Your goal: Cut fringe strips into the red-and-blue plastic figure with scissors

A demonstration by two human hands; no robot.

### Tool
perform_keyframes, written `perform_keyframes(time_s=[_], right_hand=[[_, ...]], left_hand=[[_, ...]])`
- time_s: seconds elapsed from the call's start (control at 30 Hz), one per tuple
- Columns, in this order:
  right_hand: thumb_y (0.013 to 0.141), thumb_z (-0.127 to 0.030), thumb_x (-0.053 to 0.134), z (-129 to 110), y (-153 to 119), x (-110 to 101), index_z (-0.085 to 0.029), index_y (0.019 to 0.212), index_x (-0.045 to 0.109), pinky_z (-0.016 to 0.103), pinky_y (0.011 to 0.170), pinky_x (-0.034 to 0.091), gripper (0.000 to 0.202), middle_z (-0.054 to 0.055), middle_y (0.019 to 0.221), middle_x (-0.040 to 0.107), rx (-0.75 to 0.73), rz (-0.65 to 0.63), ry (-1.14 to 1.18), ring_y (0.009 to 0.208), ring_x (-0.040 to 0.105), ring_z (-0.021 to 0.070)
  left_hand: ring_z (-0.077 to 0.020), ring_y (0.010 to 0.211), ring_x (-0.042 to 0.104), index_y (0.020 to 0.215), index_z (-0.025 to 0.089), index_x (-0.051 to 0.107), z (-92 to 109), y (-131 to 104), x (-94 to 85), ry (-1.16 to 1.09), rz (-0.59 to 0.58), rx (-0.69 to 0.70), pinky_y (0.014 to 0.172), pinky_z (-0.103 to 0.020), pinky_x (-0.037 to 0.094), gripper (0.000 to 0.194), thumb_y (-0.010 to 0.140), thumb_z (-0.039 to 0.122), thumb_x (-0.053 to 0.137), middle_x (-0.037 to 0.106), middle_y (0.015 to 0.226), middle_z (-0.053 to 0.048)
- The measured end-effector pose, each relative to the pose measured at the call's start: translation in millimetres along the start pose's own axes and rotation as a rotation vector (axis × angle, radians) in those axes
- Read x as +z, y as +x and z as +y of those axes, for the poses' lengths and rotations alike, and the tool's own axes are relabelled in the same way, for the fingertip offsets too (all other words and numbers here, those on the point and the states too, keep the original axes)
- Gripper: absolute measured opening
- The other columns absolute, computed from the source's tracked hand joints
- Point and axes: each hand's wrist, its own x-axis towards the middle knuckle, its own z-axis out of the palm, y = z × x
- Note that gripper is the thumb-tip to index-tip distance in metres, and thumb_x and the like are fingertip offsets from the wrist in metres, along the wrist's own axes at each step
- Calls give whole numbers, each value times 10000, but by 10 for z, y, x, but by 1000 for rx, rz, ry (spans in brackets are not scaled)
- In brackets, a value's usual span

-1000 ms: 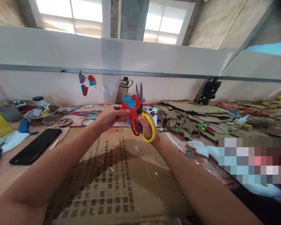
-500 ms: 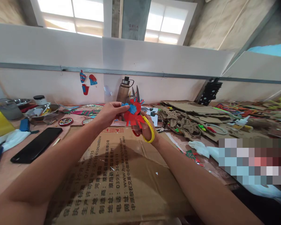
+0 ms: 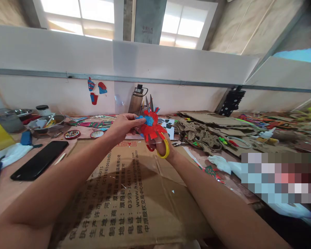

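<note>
My left hand point(image 3: 126, 124) pinches the edge of a red and blue piece point(image 3: 154, 121) with fringed edges, held up above a printed cardboard sheet point(image 3: 134, 207). Behind and below the piece, my right hand point(image 3: 160, 145) is closed around scissors point(image 3: 167, 147) with yellow and red handles. The scissor blades point upward behind the piece and look parted. The piece covers part of my right hand's fingers and the middle of the scissors.
A black phone point(image 3: 40, 160) lies on the left, near metal bowls and round trays of small beads. A brown bottle point(image 3: 137, 100) stands at the back. Woven twine shapes point(image 3: 194, 133) and cardboard lie on the right.
The red and blue piece has shifted slightly right and turned, showing more of its red face. My left hand has moved a little right with it.
</note>
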Motion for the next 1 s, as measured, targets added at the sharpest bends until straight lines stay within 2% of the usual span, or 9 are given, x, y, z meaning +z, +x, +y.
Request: perform_keyframes(time_s=[0.13,0.27,0.4,0.53,0.73,0.9,1.0], right_hand=[[680,-640,755,-21,-7,10,-246,738,481,227,335,276,483,-82,493,406,13,20,-14,371,303,76],[683,-569,784,11,9,-13,-243,786,516,219,349,252,434,-69,535,452,-48,38,-11,410,327,79],[684,-505,791,48,38,-26,-244,773,504,219,348,239,397,-87,514,402,-21,55,-5,400,279,69],[646,-476,800,22,54,6,-247,750,491,216,362,238,398,-84,527,384,-14,108,47,428,295,76],[620,-466,774,-62,31,55,-229,735,526,227,418,338,362,-46,585,477,-81,120,33,505,399,96],[642,-480,758,-49,23,56,-240,794,529,209,331,203,366,-105,469,375,88,142,46,359,281,68],[607,-459,809,-44,22,49,-242,821,520,206,323,190,420,-117,463,387,81,121,47,340,264,57]], left_hand=[[-75,466,504,638,143,670,8,-7,-1,8,9,8,452,-226,340,285,692,328,881,626,587,-38],[-77,473,508,639,142,673,21,-12,-1,9,11,17,449,-223,340,289,676,331,888,624,581,-34],[-74,496,520,647,138,677,8,1,-8,-14,0,16,465,-215,367,278,688,322,881,637,610,-40],[-80,522,543,700,135,691,-24,12,-13,-76,-50,-6,484,-217,400,232,691,273,877,654,656,-48],[-94,547,559,735,134,672,-62,22,7,-135,-92,-49,521,-238,444,243,669,225,888,652,671,-46],[-77,531,539,696,132,622,-104,52,2,-168,-69,-52,503,-217,413,309,640,236,907,626,651,-29],[-61,498,501,669,136,605,-136,71,-7,-210,-61,-47,485,-210,391,329,622,243,912,593,616,-5]])
